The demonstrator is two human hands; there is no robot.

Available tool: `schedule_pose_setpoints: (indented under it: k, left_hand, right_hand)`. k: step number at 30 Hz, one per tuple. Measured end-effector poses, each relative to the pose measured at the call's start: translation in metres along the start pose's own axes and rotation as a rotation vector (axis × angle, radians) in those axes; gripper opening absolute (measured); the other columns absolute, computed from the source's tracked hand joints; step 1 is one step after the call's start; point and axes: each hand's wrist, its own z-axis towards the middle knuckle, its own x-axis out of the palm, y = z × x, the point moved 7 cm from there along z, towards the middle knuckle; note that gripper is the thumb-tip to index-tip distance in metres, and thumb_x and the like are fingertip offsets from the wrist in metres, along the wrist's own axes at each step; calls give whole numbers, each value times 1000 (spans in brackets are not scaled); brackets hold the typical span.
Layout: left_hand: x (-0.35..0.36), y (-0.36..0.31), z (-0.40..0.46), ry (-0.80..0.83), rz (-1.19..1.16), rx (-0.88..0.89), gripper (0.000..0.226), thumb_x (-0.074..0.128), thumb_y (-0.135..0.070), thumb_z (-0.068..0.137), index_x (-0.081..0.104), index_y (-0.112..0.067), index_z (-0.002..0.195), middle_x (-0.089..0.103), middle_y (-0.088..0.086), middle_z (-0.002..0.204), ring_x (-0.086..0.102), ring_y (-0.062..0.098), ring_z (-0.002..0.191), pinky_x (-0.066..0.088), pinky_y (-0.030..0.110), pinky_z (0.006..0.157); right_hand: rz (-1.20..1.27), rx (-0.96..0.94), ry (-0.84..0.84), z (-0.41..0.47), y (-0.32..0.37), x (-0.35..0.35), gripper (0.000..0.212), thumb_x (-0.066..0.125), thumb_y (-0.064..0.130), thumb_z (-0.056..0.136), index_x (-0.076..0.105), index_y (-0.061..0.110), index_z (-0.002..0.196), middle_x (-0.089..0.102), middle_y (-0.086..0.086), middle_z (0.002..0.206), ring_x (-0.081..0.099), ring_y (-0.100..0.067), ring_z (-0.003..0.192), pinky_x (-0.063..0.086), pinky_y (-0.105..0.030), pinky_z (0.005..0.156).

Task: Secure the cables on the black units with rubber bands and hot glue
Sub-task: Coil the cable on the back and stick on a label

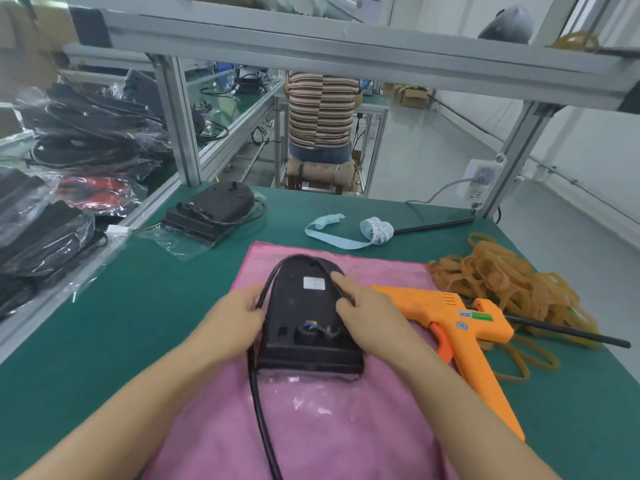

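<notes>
A black unit (304, 317) lies on a pink cloth (311, 427) in the middle of the green table. A black cable (258, 393) loops round its far rounded edge and trails down the cloth toward me. My left hand (233, 318) grips the cable at the unit's left side. My right hand (367, 315) holds the cable against the unit's right side, forefinger stretched along the edge. An orange hot glue gun (460, 327) lies to the right of the unit. A heap of tan rubber bands (502, 282) lies beyond it.
A second black unit (214, 207) with its cable sits on a plastic bag at the back left. Bagged cables (86, 133) pile up at the left. A blue tape strip (349, 232) lies behind the cloth. A person (322, 116) sits beyond the aluminium frame.
</notes>
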Motion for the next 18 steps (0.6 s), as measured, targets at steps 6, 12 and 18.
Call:
schedule_pose_setpoints:
  k: [6, 12, 18]
  left_hand:
    - [-11, -2, 44, -120, 132, -55, 29, 48, -1, 88, 72, -12, 100, 69, 11, 75, 65, 29, 71, 51, 31, 63]
    - [-16, -5, 28, -298, 284, -49, 26, 48, -19, 96, 54, -21, 121, 69, 10, 95, 59, 36, 100, 48, 42, 89]
    - [-8, -8, 4, -356, 131, 65, 19, 53, -21, 93, 57, -23, 74, 47, -5, 54, 43, 17, 57, 34, 29, 56]
  right_hand:
    - [7, 70, -108, 30, 7, -9, 41, 36, 10, 94, 47, 15, 133, 52, -18, 134, 51, -35, 115, 43, -38, 92]
    - [-144, 152, -189, 35, 0, 2, 31, 40, 10, 90, 50, 13, 119, 50, -17, 120, 53, -38, 103, 32, -34, 71]
    - [-199, 0, -337, 4, 25, -20, 31, 40, 35, 99, 52, 16, 121, 48, -9, 118, 49, -28, 107, 40, -37, 83]
